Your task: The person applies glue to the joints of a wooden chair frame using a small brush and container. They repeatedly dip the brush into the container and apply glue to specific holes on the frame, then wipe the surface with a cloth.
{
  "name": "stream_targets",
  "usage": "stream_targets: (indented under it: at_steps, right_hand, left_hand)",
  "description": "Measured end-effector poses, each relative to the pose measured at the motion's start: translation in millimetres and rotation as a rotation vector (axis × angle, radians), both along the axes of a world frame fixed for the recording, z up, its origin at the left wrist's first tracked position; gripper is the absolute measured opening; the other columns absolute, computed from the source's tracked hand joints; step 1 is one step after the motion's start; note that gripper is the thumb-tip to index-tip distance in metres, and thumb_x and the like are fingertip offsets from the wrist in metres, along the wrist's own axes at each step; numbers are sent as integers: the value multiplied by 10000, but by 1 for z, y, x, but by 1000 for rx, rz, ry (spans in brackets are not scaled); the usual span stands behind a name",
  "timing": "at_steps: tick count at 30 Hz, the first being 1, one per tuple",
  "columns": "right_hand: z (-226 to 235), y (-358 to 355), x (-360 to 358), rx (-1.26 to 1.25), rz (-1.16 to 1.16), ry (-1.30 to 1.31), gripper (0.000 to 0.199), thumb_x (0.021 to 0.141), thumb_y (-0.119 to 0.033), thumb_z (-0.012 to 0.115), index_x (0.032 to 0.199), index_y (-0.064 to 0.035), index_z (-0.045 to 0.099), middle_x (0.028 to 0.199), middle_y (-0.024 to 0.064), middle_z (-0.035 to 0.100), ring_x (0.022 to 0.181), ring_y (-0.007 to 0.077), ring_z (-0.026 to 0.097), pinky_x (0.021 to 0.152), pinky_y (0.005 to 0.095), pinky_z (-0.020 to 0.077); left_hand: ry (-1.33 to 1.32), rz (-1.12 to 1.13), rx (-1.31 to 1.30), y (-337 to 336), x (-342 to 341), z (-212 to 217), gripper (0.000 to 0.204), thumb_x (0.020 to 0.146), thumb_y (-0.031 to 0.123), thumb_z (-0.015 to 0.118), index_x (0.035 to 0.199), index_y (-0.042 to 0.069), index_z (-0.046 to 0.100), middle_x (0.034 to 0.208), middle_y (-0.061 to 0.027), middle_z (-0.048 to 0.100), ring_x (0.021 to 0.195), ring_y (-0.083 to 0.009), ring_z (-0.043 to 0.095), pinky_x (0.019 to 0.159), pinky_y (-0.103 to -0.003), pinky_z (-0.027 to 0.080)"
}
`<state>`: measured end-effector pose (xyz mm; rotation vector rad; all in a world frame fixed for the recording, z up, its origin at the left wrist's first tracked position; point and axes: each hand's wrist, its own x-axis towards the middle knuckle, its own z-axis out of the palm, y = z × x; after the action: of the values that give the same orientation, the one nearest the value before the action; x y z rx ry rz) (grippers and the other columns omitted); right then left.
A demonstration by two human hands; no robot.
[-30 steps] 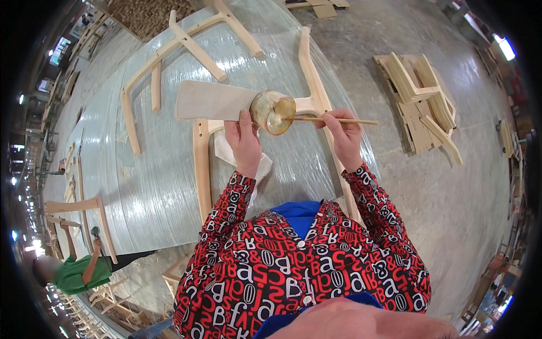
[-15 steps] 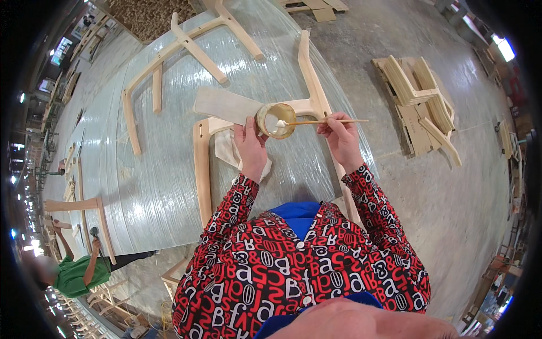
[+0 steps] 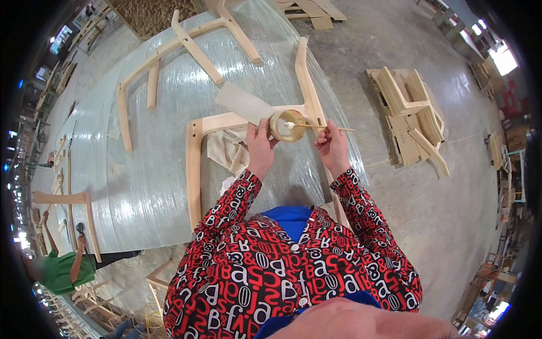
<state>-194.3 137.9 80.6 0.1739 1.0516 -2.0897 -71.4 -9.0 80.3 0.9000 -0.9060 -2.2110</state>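
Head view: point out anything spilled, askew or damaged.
No spill or damage stands out. Slightly untidy: the cloth lies crumpled on the table beside the wooden frame, bunched rather than flat. The cup in the left hand also looks stained, streaked yellowish brown.

Bright highlights streak across glossy, wrinkled plastic film point(image 3: 152, 186), and here's a frame point(image 3: 193, 169) in smooth, matt, bare wood! The slim stick point(image 3: 333, 129) looks like plain wood too; the cup point(image 3: 275, 122) shows a stained, faintly shiny wall. The panel point(image 3: 240, 100) is smooth and dull, the rag point(image 3: 223, 148) crumpled matt cloth, the floor point(image 3: 395, 226) concrete with a soft sheen.
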Motion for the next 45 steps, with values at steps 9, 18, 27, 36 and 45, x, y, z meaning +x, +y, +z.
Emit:
stream_targets:
  at_steps: [9, 18, 27, 36, 45]
  right_hand:
    - [41, 12, -60, 326, 95, 1040, 132, 882, -131, 607, 877, -3, 577, 771, 68, 633, 720, 149, 628, 648, 287, 503]
    - [25, 15, -71, 775, 226, 1595, 184, 836, -225, 659, 798, -56, 598, 695, 76, 621, 643, 197, 618, 602, 312, 484]
    - [13, 15, -71, 830, 209, 1641, 192, 829, -234, 667, 760, -74, 586, 636, 63, 594, 590, 193, 608, 567, 318, 474]
    - [9, 16, -69, 853, 229, 1626, 195, 824, -230, 667, 746, -77, 575, 628, 61, 592, 589, 200, 612, 555, 322, 474]
    - [3, 18, -68, 868, 246, 1614, 198, 821, -239, 665, 751, -77, 574, 634, 60, 598, 608, 216, 616, 575, 333, 480]
  left_hand:
    - [-149, -11, 51, -6, 15, -35, 191, 966, 205, 471, 1151, 160, 489, 1036, -10, 603, 893, -143, 615, 641, -330, 553]
    - [-263, 14, -3, -9, 88, -46, 119, 945, 210, 506, 1000, 107, 482, 966, -47, 611, 858, -138, 627, 598, -311, 567]
    - [-297, 61, -15, -2, 137, -59, 201, 955, 192, 484, 1109, 65, 508, 1023, -63, 626, 877, -161, 643, 678, -334, 571]
    - [-203, 64, -81, 1, 140, -88, 229, 951, 178, 493, 1155, 75, 501, 1034, -49, 628, 875, -159, 650, 710, -329, 569]
    - [-176, 67, -61, 4, 138, -80, 247, 950, 159, 491, 1174, 53, 489, 1072, -62, 614, 940, -170, 629, 781, -336, 543]
